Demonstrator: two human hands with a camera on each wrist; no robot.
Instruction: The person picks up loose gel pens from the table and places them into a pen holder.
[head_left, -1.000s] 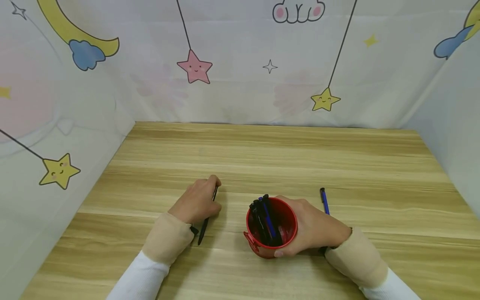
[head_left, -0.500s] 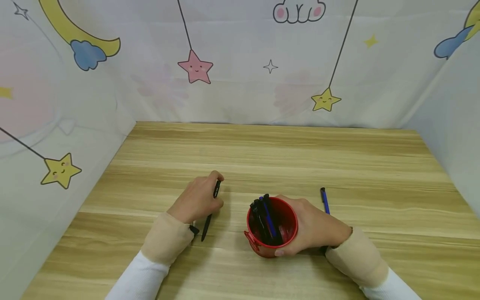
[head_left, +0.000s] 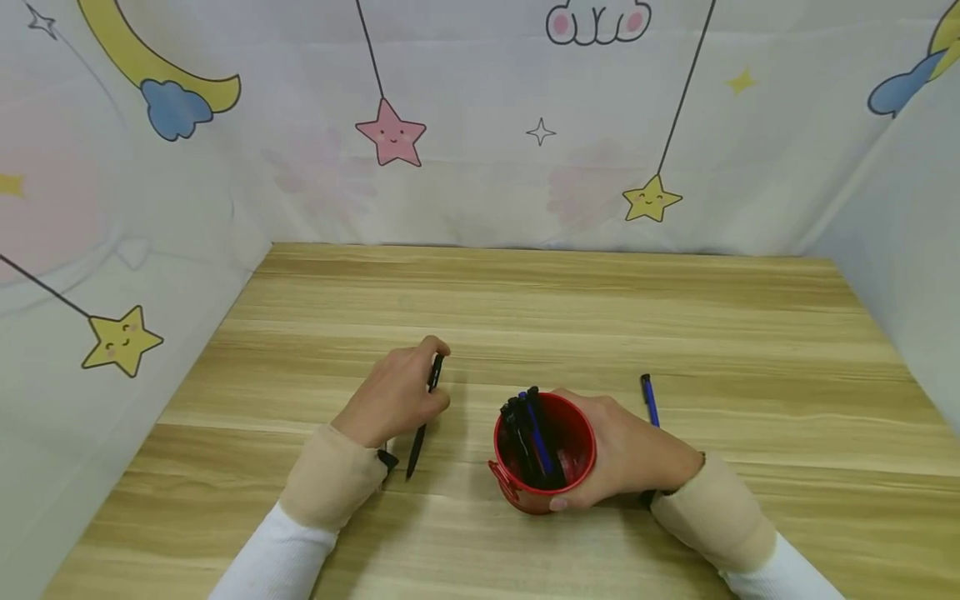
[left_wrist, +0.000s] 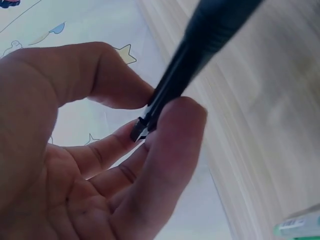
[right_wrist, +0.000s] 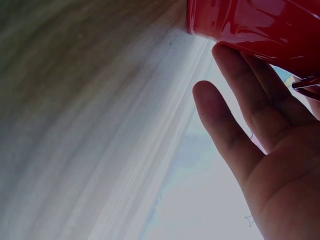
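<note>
Wooden table [head_left: 525, 317], slim black pen [head_left: 417, 451], red cup [head_left: 536, 502]

Bare left hand [head_left: 390, 396], bare right hand [head_left: 628, 452], white sleeves [head_left: 273, 550] and beige cuffs [head_left: 327, 482].
Both sleeves are long, plain white cloth, and each one tucks under a cuff. The cuffs are wide and soft-looking, like fat bands round the wrists, with a few wrinkles and smooth, round edges. A little black bit [head_left: 387, 459] sticks out of the left cuff on the thumb side, and a small dark bit [head_left: 647, 500] shows beside the right cuff; they are too small to make out. Close up, the bare fingers [left_wrist: 177, 135] have rounded tips and little crease lines across them.
</note>
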